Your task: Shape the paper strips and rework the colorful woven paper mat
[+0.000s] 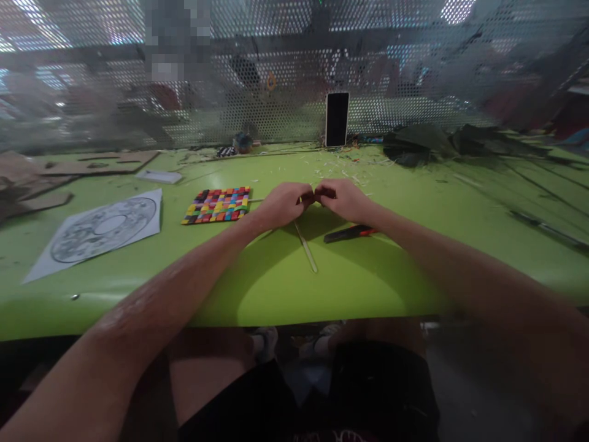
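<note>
My left hand [284, 204] and my right hand [343, 199] rest together on the green table [276, 288], fingers curled and fingertips meeting in a pinch. A thin pale strip [306, 247] runs from between them toward me across the table; my left hand seems closed on its far end. What my right fingers pinch is too small to make out. A woven multicoloured mat [217, 205] lies just left of my left hand. A dark tool with a red handle [348, 233] lies under my right wrist.
A printed sheet with a round pattern [99, 230] lies at the left. A phone [337, 119] leans upright against the perforated metal screen [414, 110] at the back. Cardboard pieces [92, 164] sit far left, dark leaves [437, 144] far right. Scraps litter the back.
</note>
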The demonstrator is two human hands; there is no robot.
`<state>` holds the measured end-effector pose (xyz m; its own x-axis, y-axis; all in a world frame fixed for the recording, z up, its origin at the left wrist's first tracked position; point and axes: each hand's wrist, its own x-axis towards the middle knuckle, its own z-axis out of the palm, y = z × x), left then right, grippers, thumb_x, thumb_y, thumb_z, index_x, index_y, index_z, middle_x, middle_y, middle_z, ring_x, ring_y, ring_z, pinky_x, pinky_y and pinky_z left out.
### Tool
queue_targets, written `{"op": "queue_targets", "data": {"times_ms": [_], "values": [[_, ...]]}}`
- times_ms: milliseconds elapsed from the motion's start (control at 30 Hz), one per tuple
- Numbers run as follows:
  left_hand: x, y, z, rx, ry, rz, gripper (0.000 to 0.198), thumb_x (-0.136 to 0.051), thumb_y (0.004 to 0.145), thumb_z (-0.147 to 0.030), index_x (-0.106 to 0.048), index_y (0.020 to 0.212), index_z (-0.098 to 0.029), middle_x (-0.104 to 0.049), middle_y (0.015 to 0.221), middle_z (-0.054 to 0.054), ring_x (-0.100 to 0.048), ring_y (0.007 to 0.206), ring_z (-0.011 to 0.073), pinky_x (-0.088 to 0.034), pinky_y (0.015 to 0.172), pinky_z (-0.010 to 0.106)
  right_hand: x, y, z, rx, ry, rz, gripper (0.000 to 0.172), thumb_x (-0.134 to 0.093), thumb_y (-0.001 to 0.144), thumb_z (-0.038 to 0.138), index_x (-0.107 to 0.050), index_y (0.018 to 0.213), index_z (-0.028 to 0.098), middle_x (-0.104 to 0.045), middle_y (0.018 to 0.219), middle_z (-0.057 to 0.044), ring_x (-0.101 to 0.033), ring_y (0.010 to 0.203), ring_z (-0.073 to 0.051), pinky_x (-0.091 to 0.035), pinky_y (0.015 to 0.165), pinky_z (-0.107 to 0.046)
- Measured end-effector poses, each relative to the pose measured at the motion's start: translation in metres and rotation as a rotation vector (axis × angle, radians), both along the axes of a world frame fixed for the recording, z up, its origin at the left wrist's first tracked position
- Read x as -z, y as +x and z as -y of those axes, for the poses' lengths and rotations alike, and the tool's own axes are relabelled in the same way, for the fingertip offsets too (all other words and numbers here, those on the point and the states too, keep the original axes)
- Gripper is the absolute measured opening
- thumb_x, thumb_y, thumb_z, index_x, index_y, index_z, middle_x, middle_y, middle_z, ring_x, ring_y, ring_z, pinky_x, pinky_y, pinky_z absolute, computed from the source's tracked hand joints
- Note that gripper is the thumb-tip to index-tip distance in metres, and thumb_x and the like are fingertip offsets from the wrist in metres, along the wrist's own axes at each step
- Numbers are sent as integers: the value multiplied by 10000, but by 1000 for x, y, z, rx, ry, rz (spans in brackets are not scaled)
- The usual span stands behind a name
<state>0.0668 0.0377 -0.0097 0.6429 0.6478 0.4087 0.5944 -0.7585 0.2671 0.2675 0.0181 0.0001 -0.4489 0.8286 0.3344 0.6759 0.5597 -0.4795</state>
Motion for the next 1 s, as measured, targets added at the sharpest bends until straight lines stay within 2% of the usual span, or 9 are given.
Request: {"op": "queue_targets", "data": {"times_ms": [267,700,1000], "values": [[0,0,-1,21,37,125,122,-615,876,-207,-721,892,-148,-712,851,65,-610,730,150,-458,687,268,-2,-1,1,32,-4,9,112,-561,861,168,-669,839,146,-669,784,-70,-530,690,-168,-384,695,-313],[-3,1,3,49,46,155,148,-610,843,-128,-752,803,-142,-717,796,66,-612,710,154,-468,681,283,3,-1,0,11,-19,23,117,-589,874,185,-691,836,145,-693,819,-70,-537,725,-167,-363,682,-291],[-2,1,4,43,54,100,166,-597,859,-135,-758,818,-127,-701,796,75,-598,718,162,-450,679,287,3,-3,2,21,-24,33,135,-584,883,204,-695,835,144,-699,819,-74,-541,714,-166,-370,682,-291]]}}
